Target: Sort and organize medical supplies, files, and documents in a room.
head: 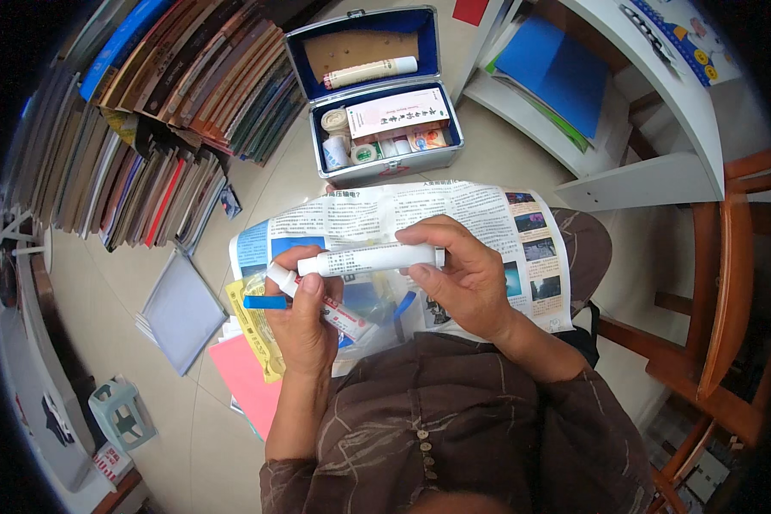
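Note:
My right hand (466, 279) grips the end of a white tube (372, 259) that bears small printed writing. My left hand (305, 327) supports the other end of this tube, its thumb pressing there. Also held in my left hand is a red-and-white ointment tube (347, 320) with a white cap, slanting below the first. A blue stick-like piece (265, 302) juts out left from the same hand; what it belongs to is hidden. Under the hands, a clear plastic bag (385, 327) lies on a printed newspaper sheet (450, 215) spread over my lap.
Ahead stands an open aluminium first-aid case (392, 168) holding a white box (398, 115), bandage rolls (335, 122) and a tube in its lid. Book stacks (186, 83) rise at left. A white shelf (636, 183) and wooden chair (713, 289) flank the right. A yellow packet (254, 331) lies left.

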